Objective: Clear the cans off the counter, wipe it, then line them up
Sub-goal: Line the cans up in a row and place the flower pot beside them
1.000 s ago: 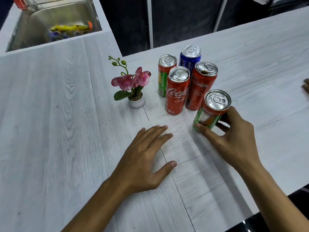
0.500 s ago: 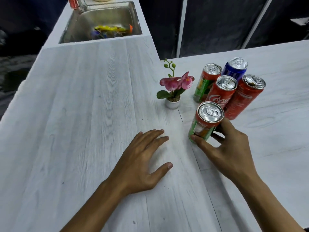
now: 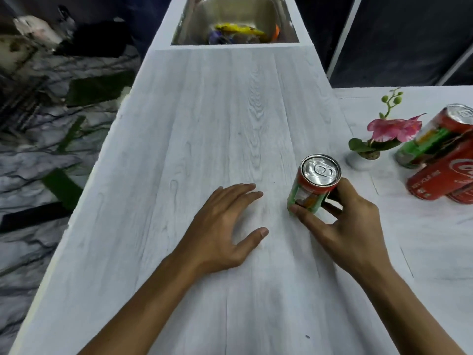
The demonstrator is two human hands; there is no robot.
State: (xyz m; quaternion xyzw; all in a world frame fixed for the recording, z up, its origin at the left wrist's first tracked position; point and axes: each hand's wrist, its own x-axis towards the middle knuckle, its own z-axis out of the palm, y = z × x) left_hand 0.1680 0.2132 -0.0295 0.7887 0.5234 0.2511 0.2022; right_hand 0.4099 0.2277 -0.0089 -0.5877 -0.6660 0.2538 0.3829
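Grips a green-and-red can point(image 3: 317, 175), top up, in the right hand point(image 3: 345, 226); rests the left hand point(image 3: 220, 234) flat on the desk point(image 3: 204, 124) just beside, fingers straight.

The right hand point(image 3: 340, 224) grips a green-and-red can point(image 3: 313, 185) upright on the counter point(image 3: 204, 124); the left hand point(image 3: 222, 226) rests flat beside it.

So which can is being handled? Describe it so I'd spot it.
On the pale wood-grain counter below the steel sink, look beside the small potted orchid. The right hand grips one can, red-topped with a green body. It stands apart, left of the orchid; the other cans cluster at the right edge.
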